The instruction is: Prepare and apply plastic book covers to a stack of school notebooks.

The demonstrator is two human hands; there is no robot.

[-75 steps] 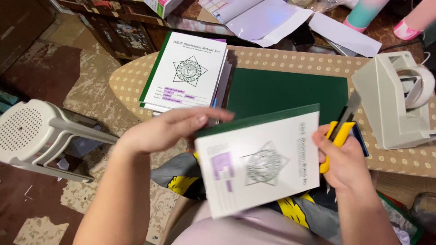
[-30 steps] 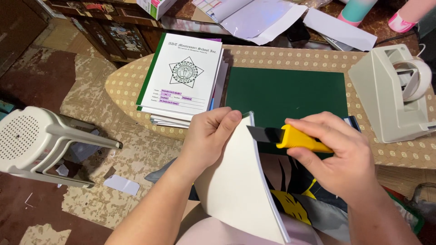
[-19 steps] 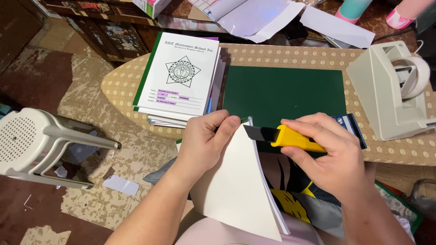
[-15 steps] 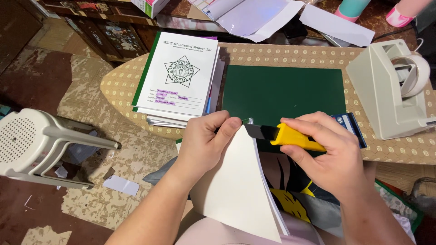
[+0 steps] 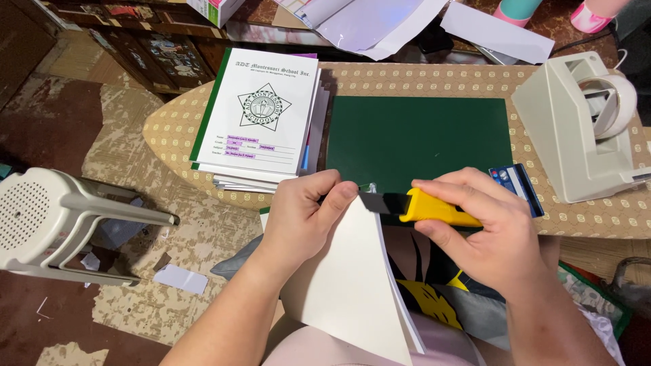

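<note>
Stool: a pale plastic stool (image 5: 51, 217) is lying tipped on the worn floor at far left
Stack: white-covered booklets (image 5: 261, 118) with green spines are resting on the patterned board (image 5: 420, 80)
Left hand: the left hand (image 5: 302, 217) is pinching the top corner of a white booklet (image 5: 346, 285), thumb and fingers clamped on it, the booklet standing tilted over the lap
Cutter: a yellow utility knife (image 5: 427, 207) is touching that corner with its dark blade
Right hand: the right hand (image 5: 485, 234) is gripping the knife, fingers wrapped tight around the handle
Mat: a dark green sheet (image 5: 417, 135) is lying flat behind both hands
Card: a blue card (image 5: 519, 186) is sitting just beside the right hand
Dispenser: a beige tape dispenser (image 5: 576, 129) is standing at far right
</note>
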